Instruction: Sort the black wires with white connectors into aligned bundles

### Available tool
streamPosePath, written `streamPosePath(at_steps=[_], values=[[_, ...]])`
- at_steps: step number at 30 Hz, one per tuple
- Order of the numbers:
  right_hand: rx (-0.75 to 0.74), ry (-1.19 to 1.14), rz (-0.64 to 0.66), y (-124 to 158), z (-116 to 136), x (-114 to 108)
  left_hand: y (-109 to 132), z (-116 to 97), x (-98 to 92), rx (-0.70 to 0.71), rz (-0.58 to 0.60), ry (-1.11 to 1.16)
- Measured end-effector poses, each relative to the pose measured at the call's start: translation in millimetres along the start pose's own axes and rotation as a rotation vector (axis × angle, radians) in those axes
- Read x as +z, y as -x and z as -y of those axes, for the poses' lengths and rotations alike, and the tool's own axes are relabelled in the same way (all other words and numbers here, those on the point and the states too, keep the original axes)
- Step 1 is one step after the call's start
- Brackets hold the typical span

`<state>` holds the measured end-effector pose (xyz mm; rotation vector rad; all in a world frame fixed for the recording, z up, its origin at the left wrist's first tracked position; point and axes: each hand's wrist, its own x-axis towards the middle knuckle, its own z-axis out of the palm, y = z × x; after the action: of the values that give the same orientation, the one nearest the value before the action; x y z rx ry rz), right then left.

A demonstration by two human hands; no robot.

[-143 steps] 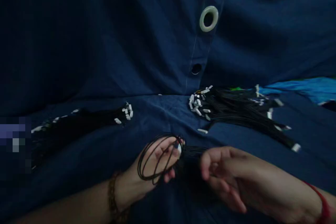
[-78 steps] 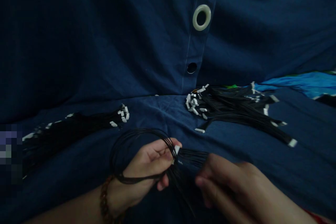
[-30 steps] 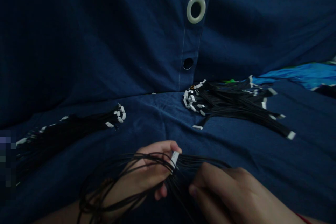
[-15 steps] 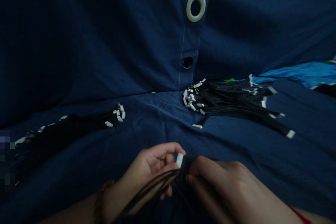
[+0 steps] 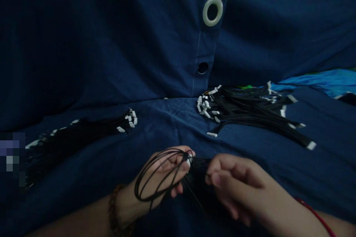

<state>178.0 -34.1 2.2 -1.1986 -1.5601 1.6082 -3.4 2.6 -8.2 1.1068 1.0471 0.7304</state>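
Left to right: a loose bundle of thin black wires with small white plastic connectors (image 5: 83,129) lies on a navy fabric sheet (image 5: 111,55). A brown bead bracelet (image 5: 113,207) circles the left wrist. The left hand (image 5: 164,170) is closed around a gathered black wire hank (image 5: 197,168), strands looped over the back of the hand, seemingly to keep the long ends from tangling; a white connector (image 5: 189,159) shows at the fingertips. The right hand (image 5: 236,181), wearing a red cord bracelet (image 5: 314,211), pinches the same hank just beside the left. Farther back sit a pale green ring grommet (image 5: 213,11) and a larger black wire pile with white connectors (image 5: 250,111). No legible writing.
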Motion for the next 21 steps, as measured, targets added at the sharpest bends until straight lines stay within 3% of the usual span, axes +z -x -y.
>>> streamPosePath(at_steps=[4, 11, 13, 17, 21], values=[[-0.074, -0.241, -0.134, -4, -17, -8, -4, 2, -5.9, 0.082, -0.05, -0.015], [-0.184, -0.276, -0.295, -8, -25, -9, -6, 1, -8.2, 0.088, -0.061, 0.039], [-0.253, -0.134, -0.363, -7, -25, -9, -5, 0, -7.6, 0.08, -0.064, 0.046], [-0.439, 0.427, -0.448, -1, -23, -8, -4, 0, -6.1, 0.069, -0.078, 0.063], [-0.737, 0.779, -0.379, 11, -20, -2, -4, -1, -5.8, 0.069, -0.086, 0.057]])
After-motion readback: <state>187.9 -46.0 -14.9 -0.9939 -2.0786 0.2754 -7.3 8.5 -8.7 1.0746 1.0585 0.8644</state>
